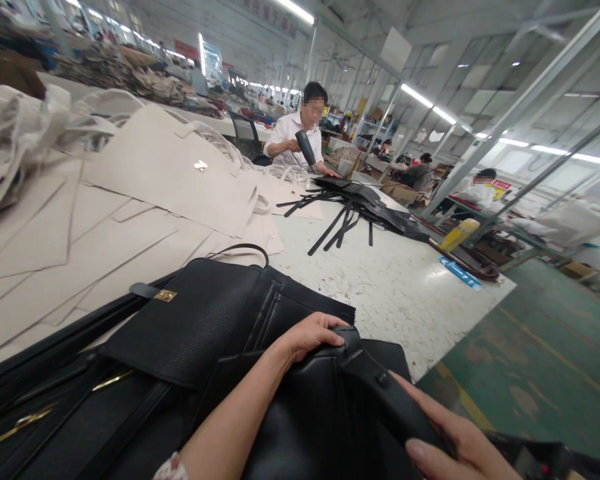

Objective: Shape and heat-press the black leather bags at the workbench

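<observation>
A black leather bag (310,413) lies under both my hands at the near edge of the white table (395,287). My left hand (307,335) is curled over the bag's top edge, gripping the leather. My right hand (453,437) grips a black strap of the same bag, with the thumb lying along it. Just behind lies another black bag (200,320) with a gold clasp (165,295) and a thin handle.
Beige bags and panels (170,167) are stacked across the left of the table. Black straps and pieces (350,207) lie farther back. A person in a white shirt (300,137) holds a dark hand tool there. Green floor (540,360) is on the right.
</observation>
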`<control>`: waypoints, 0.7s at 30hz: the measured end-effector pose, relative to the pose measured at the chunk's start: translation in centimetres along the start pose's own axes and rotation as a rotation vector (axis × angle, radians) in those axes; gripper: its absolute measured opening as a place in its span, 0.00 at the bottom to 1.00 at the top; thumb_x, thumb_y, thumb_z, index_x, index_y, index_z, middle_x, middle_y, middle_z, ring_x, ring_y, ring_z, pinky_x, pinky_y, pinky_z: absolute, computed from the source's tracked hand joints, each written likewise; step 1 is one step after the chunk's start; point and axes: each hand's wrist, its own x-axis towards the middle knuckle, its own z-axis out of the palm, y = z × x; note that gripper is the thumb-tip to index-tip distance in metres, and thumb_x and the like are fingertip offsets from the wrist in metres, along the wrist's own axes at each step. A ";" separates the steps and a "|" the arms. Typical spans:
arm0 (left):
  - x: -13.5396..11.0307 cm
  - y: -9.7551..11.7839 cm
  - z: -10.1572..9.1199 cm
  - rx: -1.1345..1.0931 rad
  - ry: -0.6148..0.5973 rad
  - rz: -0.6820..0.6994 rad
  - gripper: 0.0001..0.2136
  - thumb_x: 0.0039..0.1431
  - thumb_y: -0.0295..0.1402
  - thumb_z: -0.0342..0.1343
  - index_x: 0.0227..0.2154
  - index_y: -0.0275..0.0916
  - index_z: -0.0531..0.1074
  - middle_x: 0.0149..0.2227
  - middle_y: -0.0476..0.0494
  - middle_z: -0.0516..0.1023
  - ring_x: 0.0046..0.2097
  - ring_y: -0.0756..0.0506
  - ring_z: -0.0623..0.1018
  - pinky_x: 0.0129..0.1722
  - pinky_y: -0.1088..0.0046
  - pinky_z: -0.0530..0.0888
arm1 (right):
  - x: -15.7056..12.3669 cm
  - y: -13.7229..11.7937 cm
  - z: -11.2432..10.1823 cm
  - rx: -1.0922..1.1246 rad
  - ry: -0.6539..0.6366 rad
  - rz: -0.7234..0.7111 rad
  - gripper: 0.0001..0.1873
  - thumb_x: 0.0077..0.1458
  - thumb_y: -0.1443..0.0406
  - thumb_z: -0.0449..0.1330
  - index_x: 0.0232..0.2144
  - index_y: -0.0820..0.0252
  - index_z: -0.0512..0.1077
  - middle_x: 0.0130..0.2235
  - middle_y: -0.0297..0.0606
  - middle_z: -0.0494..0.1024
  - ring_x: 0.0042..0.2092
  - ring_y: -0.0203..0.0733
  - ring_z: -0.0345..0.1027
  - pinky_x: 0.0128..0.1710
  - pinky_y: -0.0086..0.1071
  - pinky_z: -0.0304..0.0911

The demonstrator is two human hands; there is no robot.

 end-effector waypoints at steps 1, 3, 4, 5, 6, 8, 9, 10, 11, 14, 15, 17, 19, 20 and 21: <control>0.0 0.0 0.0 -0.003 0.002 0.015 0.19 0.35 0.23 0.56 0.36 0.33 0.73 0.31 0.45 0.76 0.28 0.51 0.72 0.33 0.76 0.67 | 0.5 -0.3 -0.2 -0.014 -0.024 -0.006 0.25 0.45 0.63 0.58 0.49 0.50 0.64 0.47 0.34 0.72 0.54 0.53 0.55 0.54 0.44 0.50; -0.1 0.0 0.0 -0.006 0.021 0.044 0.19 0.36 0.23 0.55 0.37 0.33 0.73 0.31 0.45 0.76 0.29 0.50 0.72 0.34 0.75 0.67 | 1.4 -0.9 -0.4 -0.035 -0.080 -0.020 0.26 0.47 0.62 0.57 0.51 0.50 0.62 0.47 0.34 0.72 0.54 0.52 0.54 0.53 0.42 0.52; -0.1 0.1 0.0 -0.005 0.043 0.059 0.19 0.37 0.23 0.55 0.37 0.33 0.72 0.31 0.45 0.76 0.30 0.50 0.72 0.35 0.74 0.67 | 1.9 -1.1 -0.5 -0.038 -0.099 -0.023 0.26 0.48 0.62 0.57 0.51 0.50 0.61 0.45 0.35 0.72 0.53 0.51 0.56 0.52 0.40 0.54; -0.2 0.2 0.0 -0.003 0.072 0.073 0.18 0.38 0.24 0.54 0.38 0.33 0.72 0.31 0.44 0.76 0.30 0.49 0.73 0.36 0.73 0.67 | 2.3 -1.2 -0.4 -0.033 -0.109 -0.013 0.27 0.48 0.61 0.57 0.52 0.51 0.60 0.43 0.37 0.74 0.50 0.51 0.61 0.48 0.39 0.59; -0.2 0.3 0.1 0.000 0.106 0.089 0.17 0.39 0.25 0.54 0.37 0.33 0.73 0.31 0.44 0.77 0.31 0.49 0.73 0.37 0.72 0.67 | 2.6 -1.2 -0.3 -0.018 -0.120 0.011 0.28 0.48 0.61 0.57 0.53 0.52 0.59 0.38 0.38 0.75 0.44 0.50 0.67 0.43 0.38 0.64; -0.2 0.5 0.1 -0.001 0.161 0.133 0.14 0.43 0.28 0.53 0.35 0.32 0.73 0.33 0.42 0.77 0.34 0.47 0.73 0.40 0.71 0.66 | 3.0 -1.1 0.2 0.049 -0.135 0.074 0.31 0.49 0.59 0.56 0.55 0.54 0.54 0.26 0.36 0.75 0.28 0.45 0.71 0.27 0.34 0.68; -0.3 0.6 0.2 -0.014 0.165 0.146 0.13 0.45 0.31 0.52 0.35 0.32 0.74 0.34 0.41 0.76 0.36 0.46 0.73 0.42 0.71 0.65 | 3.1 -0.9 0.5 0.091 -0.118 0.100 0.33 0.49 0.58 0.55 0.56 0.55 0.51 0.20 0.32 0.73 0.21 0.42 0.68 0.20 0.31 0.65; -0.4 0.7 0.3 -0.029 0.154 0.151 0.13 0.47 0.33 0.52 0.34 0.32 0.74 0.35 0.41 0.76 0.38 0.45 0.73 0.43 0.70 0.65 | 3.1 -0.8 0.8 0.122 -0.081 0.110 0.34 0.50 0.57 0.55 0.57 0.55 0.48 0.17 0.30 0.71 0.18 0.40 0.65 0.17 0.29 0.63; -0.5 0.7 0.4 -0.038 0.132 0.145 0.14 0.47 0.35 0.53 0.34 0.32 0.74 0.36 0.40 0.76 0.39 0.45 0.73 0.44 0.69 0.65 | 3.0 -0.7 1.0 0.135 -0.023 0.107 0.34 0.51 0.57 0.54 0.57 0.55 0.47 0.16 0.28 0.70 0.17 0.38 0.64 0.16 0.28 0.61; -0.8 0.9 0.5 0.001 0.060 0.086 0.17 0.40 0.34 0.60 0.36 0.32 0.73 0.34 0.41 0.76 0.37 0.44 0.74 0.42 0.68 0.66 | 2.5 -0.1 1.1 0.118 0.178 0.073 0.34 0.51 0.56 0.54 0.57 0.57 0.47 0.17 0.28 0.71 0.18 0.38 0.64 0.18 0.28 0.62; -0.8 0.9 0.6 0.044 0.052 0.070 0.19 0.36 0.31 0.62 0.36 0.33 0.73 0.34 0.41 0.76 0.36 0.45 0.74 0.41 0.69 0.67 | 2.1 0.2 0.9 0.117 0.205 0.072 0.36 0.50 0.56 0.54 0.57 0.58 0.46 0.17 0.29 0.71 0.18 0.39 0.65 0.18 0.28 0.63; -0.7 0.8 0.6 0.147 0.067 0.046 0.19 0.32 0.28 0.63 0.34 0.33 0.73 0.31 0.44 0.76 0.34 0.45 0.73 0.36 0.71 0.68 | 1.2 1.1 0.5 0.141 0.213 0.100 0.39 0.49 0.54 0.55 0.58 0.61 0.44 0.16 0.29 0.71 0.17 0.41 0.65 0.16 0.29 0.63; -0.4 0.6 0.7 0.247 0.126 0.046 0.17 0.31 0.26 0.62 0.31 0.33 0.74 0.28 0.47 0.76 0.30 0.48 0.72 0.31 0.75 0.67 | 0.2 2.2 0.3 0.153 0.230 0.130 0.39 0.49 0.54 0.55 0.58 0.61 0.44 0.17 0.31 0.74 0.18 0.41 0.67 0.15 0.29 0.64; -0.2 0.5 0.7 0.287 0.164 0.051 0.15 0.30 0.24 0.60 0.29 0.33 0.74 0.26 0.48 0.75 0.28 0.49 0.71 0.28 0.76 0.67 | -0.3 2.9 0.3 0.139 0.255 0.125 0.38 0.49 0.55 0.55 0.58 0.61 0.46 0.23 0.34 0.77 0.22 0.43 0.70 0.18 0.29 0.66; 0.0 0.4 0.8 0.316 0.197 0.055 0.14 0.30 0.23 0.59 0.28 0.33 0.74 0.24 0.50 0.74 0.26 0.50 0.70 0.25 0.78 0.65 | -0.8 3.5 0.3 0.114 0.282 0.109 0.36 0.48 0.56 0.56 0.57 0.61 0.49 0.30 0.38 0.79 0.29 0.44 0.72 0.22 0.28 0.68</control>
